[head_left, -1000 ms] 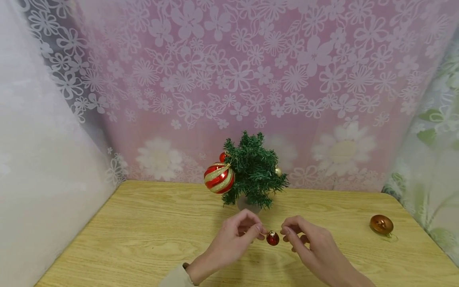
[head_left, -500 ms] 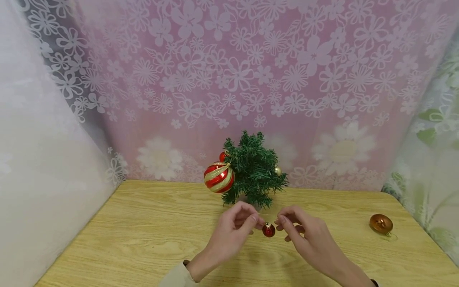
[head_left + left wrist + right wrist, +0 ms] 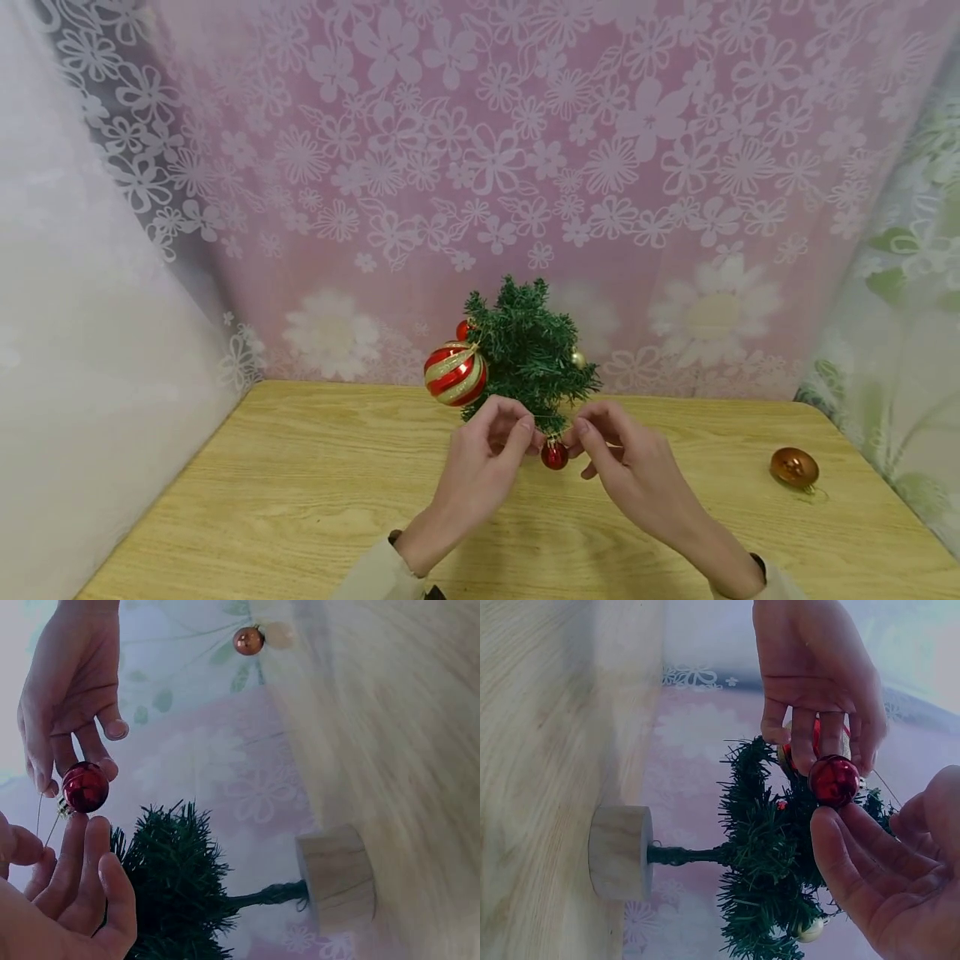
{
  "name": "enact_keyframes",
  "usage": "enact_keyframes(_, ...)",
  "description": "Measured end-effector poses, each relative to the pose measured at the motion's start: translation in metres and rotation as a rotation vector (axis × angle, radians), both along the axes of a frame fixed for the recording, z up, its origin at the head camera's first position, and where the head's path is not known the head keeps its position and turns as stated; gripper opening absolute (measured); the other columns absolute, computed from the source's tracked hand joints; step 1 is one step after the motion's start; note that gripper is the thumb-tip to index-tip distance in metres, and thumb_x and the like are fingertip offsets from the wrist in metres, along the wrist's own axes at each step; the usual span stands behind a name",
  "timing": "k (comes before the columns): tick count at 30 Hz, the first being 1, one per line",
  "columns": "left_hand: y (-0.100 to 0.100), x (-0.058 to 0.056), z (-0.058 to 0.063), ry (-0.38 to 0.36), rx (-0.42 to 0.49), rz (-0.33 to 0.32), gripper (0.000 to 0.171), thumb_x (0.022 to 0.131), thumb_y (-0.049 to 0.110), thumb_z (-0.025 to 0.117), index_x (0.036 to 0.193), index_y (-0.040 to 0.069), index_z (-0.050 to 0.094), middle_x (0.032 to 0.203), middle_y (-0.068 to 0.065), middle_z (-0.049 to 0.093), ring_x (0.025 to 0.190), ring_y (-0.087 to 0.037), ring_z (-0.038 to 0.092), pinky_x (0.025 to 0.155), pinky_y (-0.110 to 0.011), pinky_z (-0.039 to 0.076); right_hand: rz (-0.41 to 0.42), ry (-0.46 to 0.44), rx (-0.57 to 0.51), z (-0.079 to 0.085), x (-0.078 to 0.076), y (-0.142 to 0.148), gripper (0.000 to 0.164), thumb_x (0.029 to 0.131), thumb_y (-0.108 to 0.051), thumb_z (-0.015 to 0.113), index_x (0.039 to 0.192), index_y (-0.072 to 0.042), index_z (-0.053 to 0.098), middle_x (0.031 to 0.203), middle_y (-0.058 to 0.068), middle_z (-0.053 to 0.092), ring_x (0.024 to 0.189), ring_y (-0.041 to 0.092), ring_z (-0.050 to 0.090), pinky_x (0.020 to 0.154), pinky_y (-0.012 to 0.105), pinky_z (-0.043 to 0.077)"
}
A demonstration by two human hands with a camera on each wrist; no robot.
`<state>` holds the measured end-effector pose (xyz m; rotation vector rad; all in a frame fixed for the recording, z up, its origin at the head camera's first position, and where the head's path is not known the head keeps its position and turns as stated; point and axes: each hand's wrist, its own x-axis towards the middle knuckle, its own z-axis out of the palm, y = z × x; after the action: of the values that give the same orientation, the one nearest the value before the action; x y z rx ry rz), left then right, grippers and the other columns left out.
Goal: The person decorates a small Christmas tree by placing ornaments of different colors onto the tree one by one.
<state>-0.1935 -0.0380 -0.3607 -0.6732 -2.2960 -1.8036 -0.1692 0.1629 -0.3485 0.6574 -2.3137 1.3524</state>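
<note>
A small shiny red bauble (image 3: 555, 455) with a gold cap hangs between both hands, in front of the green artificial Christmas tree (image 3: 528, 342). My left hand (image 3: 487, 454) pinches one side of its thin hanging string (image 3: 39, 814) between thumb and index finger. My right hand (image 3: 633, 471) pinches the other side, so the loop is spread. In both wrist views, fingers of each hand lie close against the bauble (image 3: 834, 781). On the tree hang a large red-and-gold striped ball (image 3: 456, 373), a small red ball (image 3: 463, 331) and a small gold ball (image 3: 577, 358).
A brown-copper bauble (image 3: 795, 467) with a string lies at the right of the wood-grain table (image 3: 300, 500). The tree stands on a round wooden base (image 3: 619, 853). Behind the table hangs a pink flowered curtain (image 3: 495, 167); pale sheets flank both sides.
Both hands have moved forward and slightly left with the red bauble, towards the tree. My right fingers have closed onto the string, and the loop has been drawn apart.
</note>
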Motion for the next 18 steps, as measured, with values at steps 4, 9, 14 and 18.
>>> enact_keyframes(4,0.003,-0.003,0.003,0.095,-0.077,0.106,0.02,0.108,0.033,0.052,0.107,0.017,0.063,0.082,0.004,0.076,0.062,-0.004,0.062,0.058,-0.024,0.052,-0.012,-0.023,-0.005,0.004,-0.005,-0.004,0.011,0.107,-0.01,0.053,0.111,-0.005,0.062,0.088,0.002,0.071,0.077,0.001,0.067,0.058,0.027,0.059)
enact_keyframes(9,0.007,-0.008,0.003,0.246,-0.18,0.221,0.02,0.109,0.035,0.05,0.107,0.018,0.061,0.072,0.006,0.073,0.046,0.004,0.047,0.043,-0.019,0.039,-0.05,-0.035,-0.009,0.006,-0.014,-0.009,0.011,0.107,-0.013,0.054,0.108,-0.007,0.062,0.084,0.003,0.071,0.072,0.002,0.067,0.057,0.027,0.059)
enact_keyframes(14,0.011,-0.011,0.002,0.399,-0.274,0.328,0.016,0.108,0.029,0.054,0.107,0.015,0.062,0.062,0.009,0.065,0.039,0.009,0.033,0.037,-0.014,0.027,-0.09,-0.033,-0.017,0.005,-0.022,-0.013,0.009,0.106,-0.012,0.056,0.106,-0.007,0.064,0.08,0.003,0.071,0.068,0.002,0.067,0.055,0.026,0.058)
enact_keyframes(18,0.012,-0.016,-0.001,0.542,-0.373,0.423,0.01,0.104,0.022,0.06,0.105,0.013,0.063,0.055,0.009,0.059,0.038,0.01,0.023,0.037,-0.01,0.019,-0.11,-0.042,-0.018,0.003,-0.027,-0.015,0.008,0.105,-0.012,0.059,0.107,-0.008,0.065,0.078,0.005,0.071,0.065,0.003,0.068,0.054,0.027,0.058)
